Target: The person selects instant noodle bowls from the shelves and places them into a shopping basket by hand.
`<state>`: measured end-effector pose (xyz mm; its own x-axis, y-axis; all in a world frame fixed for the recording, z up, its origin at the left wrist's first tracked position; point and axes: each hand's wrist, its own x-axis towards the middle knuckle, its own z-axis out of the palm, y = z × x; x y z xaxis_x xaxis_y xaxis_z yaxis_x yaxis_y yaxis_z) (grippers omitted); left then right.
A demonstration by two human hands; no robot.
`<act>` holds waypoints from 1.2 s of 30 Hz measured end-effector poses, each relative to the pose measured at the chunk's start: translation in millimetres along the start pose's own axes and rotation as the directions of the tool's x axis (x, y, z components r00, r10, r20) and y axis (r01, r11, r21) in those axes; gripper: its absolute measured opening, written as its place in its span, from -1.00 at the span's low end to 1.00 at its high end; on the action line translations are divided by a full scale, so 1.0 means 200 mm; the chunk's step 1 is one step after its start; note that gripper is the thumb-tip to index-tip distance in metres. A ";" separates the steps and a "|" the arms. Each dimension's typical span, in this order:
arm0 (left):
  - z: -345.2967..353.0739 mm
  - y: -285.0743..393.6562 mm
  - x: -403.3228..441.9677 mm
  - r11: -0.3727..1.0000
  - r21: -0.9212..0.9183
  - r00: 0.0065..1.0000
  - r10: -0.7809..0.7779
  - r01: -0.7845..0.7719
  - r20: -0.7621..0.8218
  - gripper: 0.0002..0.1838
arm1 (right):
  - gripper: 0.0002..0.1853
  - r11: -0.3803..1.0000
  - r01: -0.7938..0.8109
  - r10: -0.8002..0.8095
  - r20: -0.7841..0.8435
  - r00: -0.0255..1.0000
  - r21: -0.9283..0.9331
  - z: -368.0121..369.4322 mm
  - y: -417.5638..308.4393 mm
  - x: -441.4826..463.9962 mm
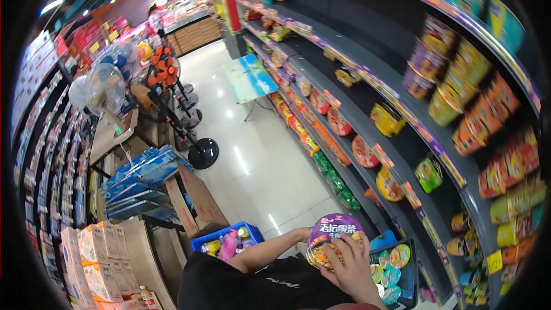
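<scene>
A purple instant noodle bowl [328, 225] is held in front of my body, its printed lid tilted up toward me. My left hand [299, 235] grips its left side, with the fingers mostly hidden by the bowl. Across the lower right of the lid lies my right hand [351, 261], fingers bent around the lid and rim. Just right of my right hand, a dark basket [408, 287] holds several green and teal noodle bowls [391, 277]. The shelving to my right carries more noodle bowls, among them a yellow one [390, 183] and a green one [429, 173].
A blue basket [201, 241] with colourful packages stands by my left arm, near a cardboard box [198, 201]. Farther up the aisle are a folding table [249, 78] and standing fans [204, 152]. Stacked orange-white cartons [103, 252] sit at lower left.
</scene>
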<state>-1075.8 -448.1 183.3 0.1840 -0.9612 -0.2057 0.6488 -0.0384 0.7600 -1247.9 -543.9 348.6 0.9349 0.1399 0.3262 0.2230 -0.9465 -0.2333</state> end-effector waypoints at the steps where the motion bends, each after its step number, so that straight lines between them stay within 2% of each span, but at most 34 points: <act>1: -0.08 0.04 -0.06 0.999 -0.036 0.998 0.028 -0.030 -0.051 -0.60 | -0.45 0.996 0.044 -0.046 0.021 0.999 0.073 0.04 -0.01 0.10; 3: -0.23 0.11 -0.21 0.990 -0.102 0.984 0.076 -0.093 -0.160 -0.59 | -0.47 0.989 0.109 -0.113 0.028 0.993 0.100 0.11 -0.07 0.30; 6: -0.41 0.21 -0.44 0.966 -0.163 0.938 0.143 -0.202 -0.316 -0.59 | -0.47 0.943 0.299 -0.307 0.035 0.951 0.148 0.22 -0.17 0.57; 7: -0.46 0.23 -0.51 0.957 -0.172 0.919 0.159 -0.233 -0.362 -0.59 | -0.47 0.938 0.307 -0.314 0.024 0.949 0.159 0.26 -0.20 0.64; 10: -0.60 0.26 -0.69 0.923 -0.207 0.857 0.193 -0.324 -0.478 -0.59 | -0.48 0.873 0.464 -0.475 0.042 0.879 0.146 0.38 -0.26 0.83; 13: -0.71 0.28 -0.79 0.899 -0.234 0.811 0.189 -0.369 -0.554 -0.59 | -0.42 0.842 0.493 -0.515 0.054 0.856 0.222 0.47 -0.28 0.96; 17: -0.86 0.39 -0.82 0.903 -0.252 0.799 0.145 -0.348 -0.584 -0.59 | -0.39 0.882 0.422 -0.439 0.044 0.897 0.208 0.56 -0.26 1.09; 20: -1.02 0.52 -0.75 0.920 -0.240 0.816 0.129 -0.311 -0.564 -0.59 | -0.51 0.889 0.446 -0.444 -0.047 0.895 0.103 0.63 -0.20 1.24; 25: -1.28 0.86 -0.52 0.950 -0.208 0.878 0.115 -0.235 -0.465 -0.59 | -0.54 0.925 0.378 -0.379 -0.109 0.919 -0.029 0.68 -0.01 1.55; 28: -1.40 1.15 -0.33 0.973 -0.167 0.929 0.093 -0.162 -0.357 -0.59 | -0.53 0.935 0.322 -0.342 -0.135 0.930 -0.146 0.70 0.11 1.78; 31: -1.48 1.45 -0.13 0.984 -0.142 0.972 0.077 -0.110 -0.221 -0.59 | -0.55 0.964 0.259 -0.266 -0.143 0.953 -0.062 0.67 0.21 2.01; 33: -1.56 1.61 -0.02 0.986 -0.142 0.987 0.071 -0.091 -0.141 -0.59 | -0.56 0.969 0.171 -0.207 -0.214 0.954 -0.177 0.65 0.29 2.15; 34: -1.59 1.67 0.05 0.986 -0.147 0.993 0.063 -0.078 -0.103 -0.59 | -0.56 0.974 0.166 -0.196 -0.204 0.959 -0.156 0.65 0.32 2.20; 36: -1.66 1.77 0.19 0.989 -0.147 0.999 0.027 -0.031 -0.034 -0.58 | -0.56 0.969 0.071 -0.127 -0.232 0.964 -0.236 0.65 0.37 2.29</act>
<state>-593.9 -406.9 240.1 0.2260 -0.9521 -0.2058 0.7440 0.0323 0.6674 -767.6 -512.3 361.1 0.8090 0.1877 0.5571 0.2174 -0.9760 0.0131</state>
